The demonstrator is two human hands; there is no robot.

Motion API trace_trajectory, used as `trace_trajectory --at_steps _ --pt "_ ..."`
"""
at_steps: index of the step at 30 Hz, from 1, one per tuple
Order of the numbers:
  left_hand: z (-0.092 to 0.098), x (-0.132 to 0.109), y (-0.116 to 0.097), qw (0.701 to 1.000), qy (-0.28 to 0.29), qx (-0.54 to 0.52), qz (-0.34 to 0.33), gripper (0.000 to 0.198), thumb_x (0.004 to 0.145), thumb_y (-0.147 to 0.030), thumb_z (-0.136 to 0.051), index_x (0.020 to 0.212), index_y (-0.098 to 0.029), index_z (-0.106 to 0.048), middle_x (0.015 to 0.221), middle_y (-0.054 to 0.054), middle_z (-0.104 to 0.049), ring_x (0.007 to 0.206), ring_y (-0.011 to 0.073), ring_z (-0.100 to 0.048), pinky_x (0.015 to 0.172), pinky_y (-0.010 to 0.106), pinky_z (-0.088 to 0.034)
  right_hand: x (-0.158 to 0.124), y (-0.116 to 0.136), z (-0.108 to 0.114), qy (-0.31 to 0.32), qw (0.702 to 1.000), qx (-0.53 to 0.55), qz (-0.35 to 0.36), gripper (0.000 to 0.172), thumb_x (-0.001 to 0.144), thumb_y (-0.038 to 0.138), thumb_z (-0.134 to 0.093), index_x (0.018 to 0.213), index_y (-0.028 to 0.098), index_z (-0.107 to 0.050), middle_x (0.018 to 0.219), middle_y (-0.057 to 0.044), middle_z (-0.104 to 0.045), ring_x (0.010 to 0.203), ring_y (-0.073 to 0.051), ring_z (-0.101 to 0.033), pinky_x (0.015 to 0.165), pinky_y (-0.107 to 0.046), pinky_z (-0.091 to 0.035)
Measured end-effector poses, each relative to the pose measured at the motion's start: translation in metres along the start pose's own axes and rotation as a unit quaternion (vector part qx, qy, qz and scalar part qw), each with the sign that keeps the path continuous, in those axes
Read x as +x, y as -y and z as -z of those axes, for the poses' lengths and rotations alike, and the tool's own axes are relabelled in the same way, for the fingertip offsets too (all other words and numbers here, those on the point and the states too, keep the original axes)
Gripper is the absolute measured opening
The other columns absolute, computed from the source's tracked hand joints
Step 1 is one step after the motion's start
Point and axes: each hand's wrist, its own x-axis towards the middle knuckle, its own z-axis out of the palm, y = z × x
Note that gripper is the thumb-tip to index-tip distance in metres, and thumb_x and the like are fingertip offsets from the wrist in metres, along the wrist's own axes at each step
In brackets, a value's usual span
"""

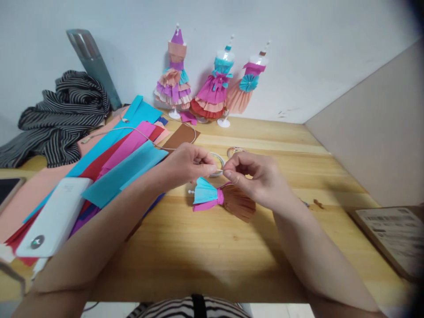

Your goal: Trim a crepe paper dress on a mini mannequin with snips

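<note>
My left hand and my right hand meet fingertip to fingertip above the table. Both pinch the ends of a thin pale strip, too small to make out fully. Just below them a miniature paper dress lies on its side, with a blue and magenta top, a magenta waistband and a pleated brown skirt. A roll of tape rests on the table behind my fingertips, partly covered by them. Another ring-shaped roll lies behind my right hand.
Three small mannequins wearing paper dresses stand along the wall. Coloured crepe paper sheets, a white power bank with a cable, striped cloth and a tilted bottle fill the left. A cardboard box sits at right.
</note>
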Motion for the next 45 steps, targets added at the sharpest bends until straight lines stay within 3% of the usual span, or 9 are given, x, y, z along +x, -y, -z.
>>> trace_trajectory --at_steps 5,9,13,16,22,27,33,39,45 --pt "-0.004 -0.002 -0.002 0.999 -0.025 -0.013 0.019 0.01 0.068 -0.02 -0.064 0.067 -0.011 -0.069 0.05 -0.004 -0.055 0.04 0.0041 -0.041 0.038 0.017 -0.03 -0.007 0.005 0.007 -0.013 0.99 -0.113 0.077 0.014 0.082 0.017 -0.056 0.068 0.017 -0.057 0.059 0.0 -0.056 0.052 -0.012 -0.047 0.052 -0.026 -0.036" --pt "-0.01 -0.011 -0.01 0.998 -0.056 0.023 0.017 0.011 0.069 -0.016 -0.064 0.06 -0.012 -0.068 0.046 -0.004 -0.055 0.039 0.0038 -0.04 0.039 0.017 -0.029 -0.016 0.009 0.01 -0.009 0.983 -0.142 0.118 0.013 0.081 0.013 -0.054 0.069 0.017 -0.057 0.058 0.0 -0.057 0.052 -0.012 -0.049 0.052 -0.025 -0.037" --pt "-0.009 -0.023 -0.016 0.986 -0.165 0.028 0.022 0.021 0.078 -0.017 -0.059 0.058 -0.012 -0.065 0.047 -0.003 -0.054 0.037 0.0034 -0.037 0.037 0.018 -0.025 -0.02 0.012 0.017 -0.004 0.979 -0.158 0.128 0.014 0.081 0.01 -0.054 0.07 0.018 -0.058 0.06 0.0 -0.058 0.052 -0.012 -0.05 0.052 -0.025 -0.037" --pt "-0.006 -0.032 -0.008 0.973 -0.225 -0.006 0.044 0.024 0.083 -0.023 -0.055 0.065 -0.013 -0.067 0.052 -0.001 -0.056 0.036 0.0036 -0.035 0.036 0.019 -0.021 -0.02 0.011 0.017 0.042 0.979 -0.155 0.122 0.015 0.08 0.008 -0.054 0.07 0.018 -0.058 0.062 0.0 -0.06 0.053 -0.012 -0.051 0.053 -0.025 -0.038" --pt "-0.014 -0.05 0.031 0.972 -0.193 0.093 0.101 0.029 0.078 -0.032 -0.057 0.056 -0.014 -0.062 0.047 -0.003 -0.047 0.043 0.0073 -0.035 0.042 0.022 -0.023 -0.018 0.0 -0.004 0.151 0.972 -0.147 0.102 0.022 0.081 0.003 -0.053 0.065 0.017 -0.059 0.069 -0.002 -0.059 0.063 -0.013 -0.055 0.059 -0.025 -0.038" --pt "-0.023 -0.058 0.052 0.979 -0.147 0.102 0.096 0.038 0.08 -0.036 -0.054 0.049 -0.015 -0.05 0.048 -0.006 -0.032 0.049 0.0071 -0.028 0.047 0.023 -0.02 -0.021 -0.005 -0.015 0.137 0.977 -0.154 0.06 0.02 0.082 0.007 -0.056 0.066 0.017 -0.062 0.075 -0.004 -0.057 0.068 -0.015 -0.053 0.06 -0.025 -0.038" --pt "-0.028 -0.066 0.055 0.983 -0.134 0.086 0.091 0.036 0.085 -0.034 -0.048 0.054 -0.015 -0.048 0.053 -0.005 -0.03 0.054 0.0084 -0.029 0.051 0.023 -0.022 -0.019 0.003 -0.018 0.13 0.985 -0.101 0.044 0.02 0.084 0.01 -0.056 0.069 0.017 -0.065 0.077 -0.005 -0.059 0.072 -0.016 -0.055 0.062 -0.027 -0.042" --pt "-0.033 -0.073 0.063 0.984 -0.115 0.071 0.116 0.029 0.086 -0.03 -0.048 0.068 -0.013 -0.064 0.058 -0.003 -0.044 0.061 0.0108 -0.04 0.055 0.022 -0.03 -0.02 -0.002 -0.015 0.09 0.992 -0.08 0.041 0.014 0.084 0.012 -0.061 0.073 0.017 -0.068 0.077 -0.005 -0.06 0.069 -0.016 -0.054 0.061 -0.029 -0.044" --pt "-0.037 -0.07 0.064 0.982 -0.129 -0.006 0.136 0.029 0.085 -0.033 -0.052 0.073 -0.013 -0.069 0.067 0.0 -0.062 0.067 0.0135 -0.052 0.062 0.023 -0.039 -0.028 -0.003 -0.027 0.063 0.987 -0.123 0.08 0.019 0.086 0.012 -0.059 0.071 0.017 -0.069 0.071 -0.006 -0.06 0.07 -0.019 -0.051 0.063 -0.033 -0.04"
